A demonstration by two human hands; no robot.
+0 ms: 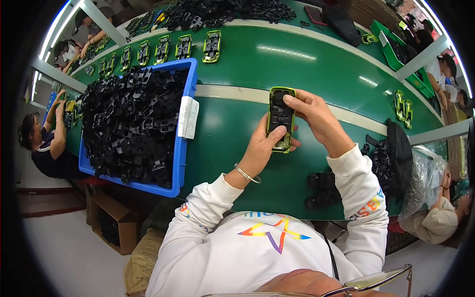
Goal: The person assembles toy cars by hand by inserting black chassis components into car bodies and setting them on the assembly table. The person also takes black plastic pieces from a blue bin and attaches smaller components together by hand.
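I hold a yellow-green toy car shell (281,119) upside down above the green conveyor belt (237,128), with a black plastic chassis part seated in it. My left hand (264,146) grips its near end, thumb on top. My right hand (314,114) holds the far end, its fingers pressing on the black part. A thin silver bracelet sits on my left wrist. Both sleeves are white.
A blue bin (185,148) heaped with black chassis parts stands at my left. Small black parts (324,190) lie at my right by a black bag (401,156). Finished green cars (184,47) line the belt's far side. Other people work at left and right.
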